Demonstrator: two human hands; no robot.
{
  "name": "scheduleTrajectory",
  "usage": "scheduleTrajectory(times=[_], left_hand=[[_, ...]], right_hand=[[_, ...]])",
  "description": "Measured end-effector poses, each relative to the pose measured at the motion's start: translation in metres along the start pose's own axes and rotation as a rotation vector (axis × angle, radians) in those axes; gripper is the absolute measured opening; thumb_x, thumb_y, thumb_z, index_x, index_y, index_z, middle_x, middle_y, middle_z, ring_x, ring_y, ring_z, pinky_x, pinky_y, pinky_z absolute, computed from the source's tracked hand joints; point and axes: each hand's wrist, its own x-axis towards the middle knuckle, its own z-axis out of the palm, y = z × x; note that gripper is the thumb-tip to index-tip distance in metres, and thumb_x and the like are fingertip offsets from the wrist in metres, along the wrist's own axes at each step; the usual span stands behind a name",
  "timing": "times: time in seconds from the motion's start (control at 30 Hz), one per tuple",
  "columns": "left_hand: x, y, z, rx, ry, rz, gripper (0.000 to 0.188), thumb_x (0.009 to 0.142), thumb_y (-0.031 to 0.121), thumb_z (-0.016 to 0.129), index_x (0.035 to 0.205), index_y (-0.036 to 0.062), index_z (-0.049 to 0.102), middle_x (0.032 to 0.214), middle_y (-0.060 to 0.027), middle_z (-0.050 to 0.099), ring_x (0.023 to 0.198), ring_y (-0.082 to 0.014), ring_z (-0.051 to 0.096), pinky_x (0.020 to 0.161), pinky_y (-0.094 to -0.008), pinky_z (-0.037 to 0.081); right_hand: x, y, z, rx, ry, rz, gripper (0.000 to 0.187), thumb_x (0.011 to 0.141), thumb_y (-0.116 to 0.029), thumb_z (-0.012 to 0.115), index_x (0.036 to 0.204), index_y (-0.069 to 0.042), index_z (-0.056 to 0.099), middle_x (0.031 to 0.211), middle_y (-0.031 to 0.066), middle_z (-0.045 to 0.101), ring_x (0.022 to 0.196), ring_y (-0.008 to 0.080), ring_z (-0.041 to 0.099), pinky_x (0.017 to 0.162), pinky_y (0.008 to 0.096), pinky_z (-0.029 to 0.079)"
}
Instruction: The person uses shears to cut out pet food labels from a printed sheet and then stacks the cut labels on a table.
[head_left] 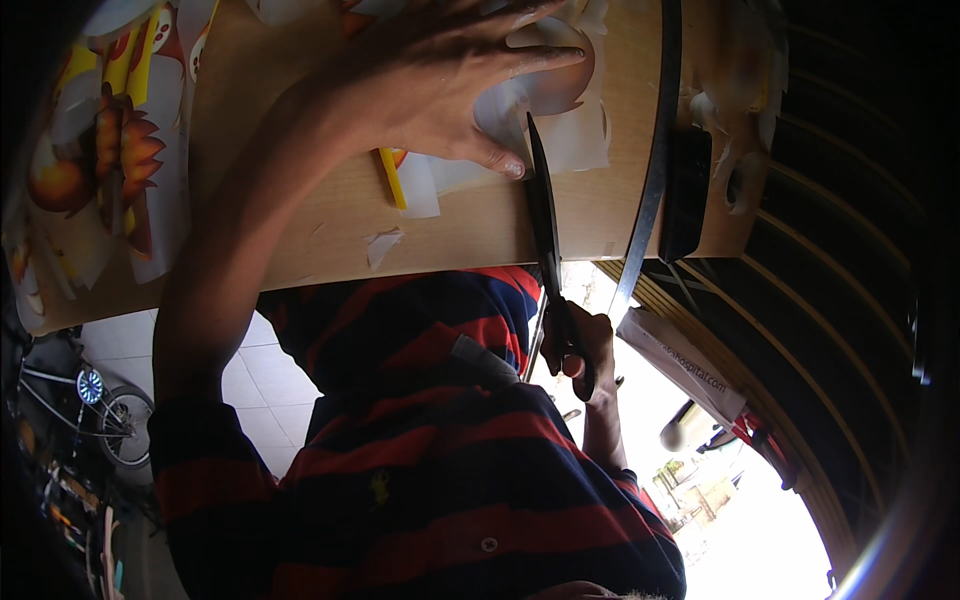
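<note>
My left hand lies flat with its fingers spread over a translucent sheet on the wooden table. Beneath the fingers, the sheet bears a rounded orange-brown printed shape. In my right hand, below the table's near edge, is a pair of long black scissors. Their blades point away from me, and the tip reaches the sheet close to my left thumb. Whether the blades are parted is hard to tell. A yellow-edged strip pokes out under my left wrist.
Printed cutouts and translucent sheets pile up at the table's left. A long dark metal strip crosses the right side, beside a black phone-like slab. A small paper scrap lies near the front edge. A bicycle stands at lower left.
</note>
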Motion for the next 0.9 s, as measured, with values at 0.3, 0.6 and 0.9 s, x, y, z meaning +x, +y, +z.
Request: scheduleTrajectory(times=[0.3,0.6,0.9], left_hand=[[-0.001,-0.003,0.008,0.023,0.051,0.038,0.096,0.071,0.071,0.062,0.142,0.0102,0.039,0.149,-0.0225,0.027,0.139,-0.0469,0.015,0.109,-0.0686,0.011],[0.0,0.003,0.004,-0.066,0.072,0.027,0.091,0.071,0.063,0.068,0.139,0.0087,0.042,0.147,-0.0231,0.029,0.138,-0.0474,0.018,0.109,-0.0669,0.012],[-0.002,0.002,0.005,-0.032,0.094,0.056,0.09,0.073,0.065,0.064,0.14,0.0095,0.041,0.147,-0.023,0.031,0.137,-0.0471,0.02,0.108,-0.0672,0.015]], right_hand=[[-0.002,-0.002,-0.007,-0.031,0.004,0.009,0.075,0.062,-0.073,0.068,0.073,0.001,0.057,0.059,0.0015,0.052,0.052,0.009,0.049,0.046,0.0282,0.037],[0.005,0.0,-0.003,-0.003,0.006,-0.028,0.076,0.064,-0.075,0.065,0.067,-0.001,0.052,0.057,0.0013,0.049,0.049,0.0094,0.045,0.044,0.0281,0.033],[0.006,0.001,0.003,-0.086,0.037,-0.084,0.08,0.066,-0.079,0.057,0.07,0.001,0.052,0.052,-0.0003,0.048,0.046,0.0076,0.045,0.042,0.0246,0.032]])
